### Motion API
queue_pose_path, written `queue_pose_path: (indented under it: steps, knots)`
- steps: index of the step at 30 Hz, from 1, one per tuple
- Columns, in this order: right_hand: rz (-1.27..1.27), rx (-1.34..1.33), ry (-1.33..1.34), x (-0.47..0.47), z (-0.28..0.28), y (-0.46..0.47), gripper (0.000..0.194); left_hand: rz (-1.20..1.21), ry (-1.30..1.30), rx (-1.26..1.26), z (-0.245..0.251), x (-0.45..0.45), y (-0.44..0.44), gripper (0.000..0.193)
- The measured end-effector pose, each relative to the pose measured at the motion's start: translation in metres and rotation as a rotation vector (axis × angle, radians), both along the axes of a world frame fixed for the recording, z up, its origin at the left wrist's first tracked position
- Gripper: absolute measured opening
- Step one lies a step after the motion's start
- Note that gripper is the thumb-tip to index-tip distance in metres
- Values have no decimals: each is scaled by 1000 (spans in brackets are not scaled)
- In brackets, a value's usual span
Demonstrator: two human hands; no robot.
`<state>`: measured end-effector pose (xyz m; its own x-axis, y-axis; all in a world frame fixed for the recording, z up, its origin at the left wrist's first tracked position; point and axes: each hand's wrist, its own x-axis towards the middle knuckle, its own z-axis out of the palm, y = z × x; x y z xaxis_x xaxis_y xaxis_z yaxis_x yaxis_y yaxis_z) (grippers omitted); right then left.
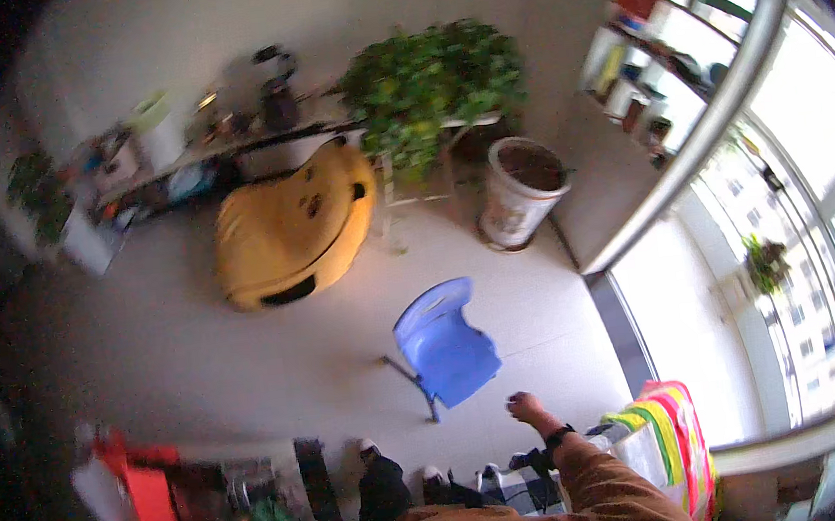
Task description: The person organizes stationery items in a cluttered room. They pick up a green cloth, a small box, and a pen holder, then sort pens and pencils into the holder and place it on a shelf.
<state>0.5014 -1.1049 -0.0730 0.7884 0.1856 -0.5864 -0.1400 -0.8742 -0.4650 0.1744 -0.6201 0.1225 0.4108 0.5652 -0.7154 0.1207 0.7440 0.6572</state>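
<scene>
My right hand (527, 408) reaches forward over the floor with its fingers curled, a dark band around the wrist and a brown sleeve behind it. A small pale spot shows at its fingertips; whether something is held there is unclear. Nearest to it, apart from the fingers, stands a small blue plastic chair (450, 351) with dark legs. My left hand is out of view. Below the right forearm lies a black-and-white checked cloth (511, 491), and beside the arm hangs a cloth striped in pink, yellow and green (667, 425).
Beyond the chair sit a bulky yellow object (301, 230) with dark patches and a white bin-like pot (518, 209). A leafy plant (430, 82) and a cluttered shelf (226, 151) line the wall. Glass door framing (699, 128) rises right. Red items (151, 512) lie lower left.
</scene>
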Motion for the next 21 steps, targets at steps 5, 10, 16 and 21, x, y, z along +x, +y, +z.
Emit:
queue_pose_path:
  steps: [5, 10, 16, 21]
  knots:
    - [81, 48, -111, 12, 20, 76, 41, -21, 41, 0, 0, 91, 30, 31]
    - [337, -258, 191, 4, 10, 103, 40, -75, 27, 65, 18, 150, 93, 33]
    - [-34, -68, 149, 41, 26, 136, 42, -114, 42, 124, 32, 209, 153, 35]
    - [-126, 16, 13, 62, 34, 147, 43, -144, 41, 152, 35, 241, 188, 38]
